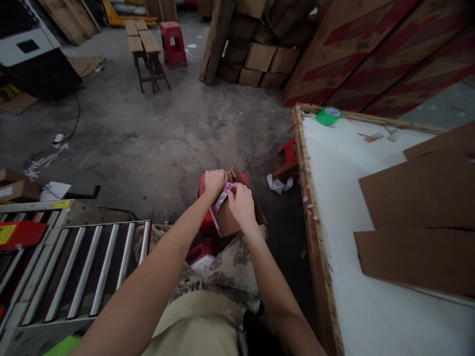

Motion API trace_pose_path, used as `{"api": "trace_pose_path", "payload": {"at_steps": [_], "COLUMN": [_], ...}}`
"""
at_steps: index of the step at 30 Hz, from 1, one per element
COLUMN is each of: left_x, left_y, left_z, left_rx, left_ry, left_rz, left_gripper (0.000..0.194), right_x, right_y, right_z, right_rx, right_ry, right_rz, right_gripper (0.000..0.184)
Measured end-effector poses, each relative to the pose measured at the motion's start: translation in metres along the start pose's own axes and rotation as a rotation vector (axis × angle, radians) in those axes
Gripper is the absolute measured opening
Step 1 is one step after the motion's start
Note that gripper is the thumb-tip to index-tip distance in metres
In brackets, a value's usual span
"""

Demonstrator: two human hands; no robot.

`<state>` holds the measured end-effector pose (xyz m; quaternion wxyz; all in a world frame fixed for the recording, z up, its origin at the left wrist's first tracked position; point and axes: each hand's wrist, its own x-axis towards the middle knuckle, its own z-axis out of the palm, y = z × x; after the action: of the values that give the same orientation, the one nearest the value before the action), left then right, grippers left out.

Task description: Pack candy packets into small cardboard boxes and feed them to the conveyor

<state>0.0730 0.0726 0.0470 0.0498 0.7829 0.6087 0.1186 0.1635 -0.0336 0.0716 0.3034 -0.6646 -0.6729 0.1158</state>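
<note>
A small pink-and-white wrapped packet [221, 199] lies slanted over an open cardboard box [227, 221] in front of my lap. My right hand [243, 205] pinches the packet's upper end between thumb and fingers. Just left of it, my left hand [215, 182] is closed over the box's far left side, its fingers curled down at the packet's edge. What those fingers grip is hidden. More pink shows inside the box beyond my hands. Beneath the box, a red stool [202, 187] is partly visible.
At left runs a roller conveyor [87, 267]. A white-topped table [334, 198] on the right carries green tape [329, 116] and cardboard sheets [419, 193]. Farther off stand wooden stools [143, 42], another red stool [173, 43] and stacked cartons [356, 54].
</note>
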Motion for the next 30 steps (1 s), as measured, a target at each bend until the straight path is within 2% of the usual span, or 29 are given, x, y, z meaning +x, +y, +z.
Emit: {"api": "trace_pose_path", "payload": {"at_steps": [2,4,6,8,11,13,20,23,26,28,30], "left_x": [-0.001,-0.002,-0.002,-0.002,-0.002,-0.002,-0.005,-0.005,-0.004,-0.003,-0.003], "left_y": [0.000,-0.001,-0.003,-0.004,-0.004,-0.004,-0.001,-0.002,-0.003,-0.004,-0.004], "left_z": [-0.002,-0.003,-0.005,-0.004,-0.002,-0.001,-0.005,-0.007,-0.005,-0.003,-0.002], "left_rx": [0.000,0.004,-0.001,-0.018,-0.040,-0.053,-0.053,-0.029,-0.029,-0.040,-0.046], "left_ry": [0.003,0.001,0.003,0.020,0.043,0.041,0.012,0.003,0.012,0.013,0.007], "left_rz": [-0.007,-0.016,-0.011,0.011,0.022,0.016,0.065,0.037,0.038,0.049,0.045], "left_gripper": [0.036,0.037,0.037,0.037,0.037,0.035,0.034,0.034,0.035,0.035,0.036], "right_x": [-0.003,-0.004,-0.005,-0.008,-0.012,-0.011,0.023,0.023,0.008,-0.004,-0.014], "right_y": [-0.010,-0.017,-0.019,-0.017,-0.006,0.003,0.029,0.030,0.028,0.027,0.027], "right_z": [0.003,0.005,-0.001,-0.012,-0.025,-0.024,0.003,-0.007,-0.029,-0.040,-0.042], "right_rx": [-0.029,0.010,0.029,-0.077,-0.330,-0.396,-0.366,-0.342,-0.318,-0.286,-0.211], "right_ry": [0.010,0.008,0.042,0.047,-0.145,-0.278,-0.356,-0.383,-0.406,-0.365,-0.290], "right_rz": [0.038,0.070,0.078,0.057,0.030,0.022,0.024,-0.013,-0.075,-0.089,-0.095], "right_gripper": [0.028,0.021,0.016,0.021,0.029,0.032,0.030,0.034,0.053,0.062,0.058]}}
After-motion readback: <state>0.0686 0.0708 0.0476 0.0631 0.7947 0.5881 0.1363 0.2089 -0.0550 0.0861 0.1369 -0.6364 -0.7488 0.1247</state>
